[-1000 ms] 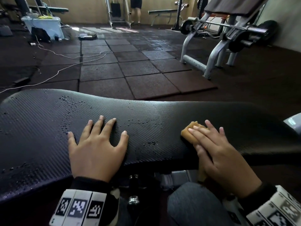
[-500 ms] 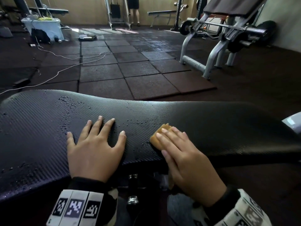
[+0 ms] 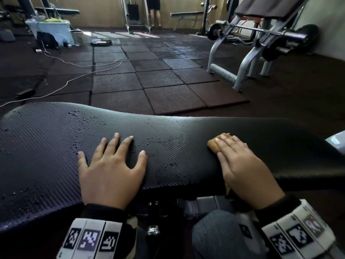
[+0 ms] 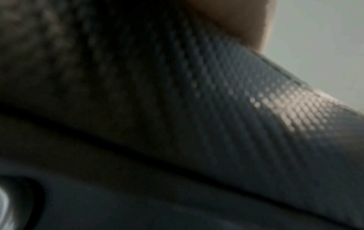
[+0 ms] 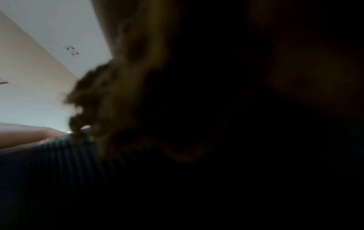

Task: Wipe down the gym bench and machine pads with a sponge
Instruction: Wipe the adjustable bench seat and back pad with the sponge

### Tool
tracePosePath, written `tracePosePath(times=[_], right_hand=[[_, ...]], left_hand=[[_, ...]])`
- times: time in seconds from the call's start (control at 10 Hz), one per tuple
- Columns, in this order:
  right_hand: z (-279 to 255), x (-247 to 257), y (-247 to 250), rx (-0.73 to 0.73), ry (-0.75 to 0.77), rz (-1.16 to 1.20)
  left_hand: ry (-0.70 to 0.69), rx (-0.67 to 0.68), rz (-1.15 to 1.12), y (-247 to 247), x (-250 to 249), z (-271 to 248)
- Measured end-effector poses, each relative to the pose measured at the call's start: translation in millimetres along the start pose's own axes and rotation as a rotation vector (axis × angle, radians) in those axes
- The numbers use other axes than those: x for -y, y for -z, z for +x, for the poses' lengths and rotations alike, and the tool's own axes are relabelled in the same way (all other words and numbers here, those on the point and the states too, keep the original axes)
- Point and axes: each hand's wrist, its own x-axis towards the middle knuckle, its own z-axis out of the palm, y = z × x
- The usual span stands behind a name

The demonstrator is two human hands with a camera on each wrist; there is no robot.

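Note:
The black textured bench pad [image 3: 186, 128] runs across the head view, with water droplets [image 3: 80, 118] scattered on its left and middle. My left hand [image 3: 112, 161] lies flat on the pad with its fingers spread. Further right, my right hand [image 3: 235, 157] presses a tan sponge [image 3: 214, 143] against the pad with straight fingers. The sponge sticks out past the fingertips and shows again under the palm at the pad's near edge. In the right wrist view the sponge [image 5: 110, 93] is a blurred brown mass on the pad [image 5: 49, 155]. The left wrist view shows only the pad's weave [image 4: 236, 109].
Beyond the bench lies a rubber-tiled floor [image 3: 158, 77] crossed by a white cable [image 3: 74, 79]. A barbell rack [image 3: 261, 43] stands at the right. A person's legs [image 3: 154, 12] are by a far machine, and a white box [image 3: 54, 30] is at the far left.
My right hand slid the sponge left toward the left hand, then back right along the pad. The left hand stayed flat in place.

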Motion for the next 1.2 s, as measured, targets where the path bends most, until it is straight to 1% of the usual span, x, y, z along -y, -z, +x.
tracePosePath(times=[0.1, 0.2, 0.3, 0.4, 0.5, 0.6, 0.7, 0.8, 0.9, 1.0, 1.1, 1.2], right_hand=[[4.5, 23.9, -4.4, -0.029, 0.068, 0.002], [-7.6, 41.8, -3.3, -0.035, 0.189, 0.074], [-29.4, 39.9, 1.4, -0.030, 0.286, 0.149], [-47.4, 20.0, 6.9, -0.037, 0.356, 0.176], [-51.3, -1.1, 11.5, -0.056, 0.334, 0.154], [-40.3, -6.5, 9.6, -0.065, 0.224, 0.123], [-23.0, 6.4, 1.8, -0.076, 0.140, 0.070], [-11.5, 29.9, -4.8, -0.115, 0.145, 0.033], [-9.6, 47.3, -7.7, -0.133, 0.181, 0.056], [-8.1, 53.2, -10.4, -0.130, 0.199, 0.071], [-4.7, 58.9, -15.1, -0.126, 0.210, 0.074], [0.5, 79.0, -19.1, -0.111, 0.231, 0.098]], left_hand=[[0.001, -0.004, -0.007, 0.4, -0.4, -0.3], [0.000, -0.005, -0.016, 0.5, 0.1, -0.3], [-0.007, -0.007, -0.015, 0.4, 0.9, -0.3], [-0.010, -0.018, -0.023, 0.2, 1.4, -0.8], [-0.009, -0.018, -0.038, 0.7, 0.5, -1.0], [-0.004, -0.015, -0.054, -0.7, 0.0, 0.6], [-0.008, -0.051, -0.070, -2.5, -0.9, 1.0], [-0.031, -0.105, -0.125, -2.1, -0.6, -0.1], [-0.070, -0.215, -0.220, 3.7, 15.7, -6.8], [0.004, -0.214, -0.107, 15.6, 49.6, -10.7], [0.087, -0.128, 0.001, 20.8, 70.6, -9.2], [0.106, -0.124, 0.026, 19.9, 66.6, -7.6]])
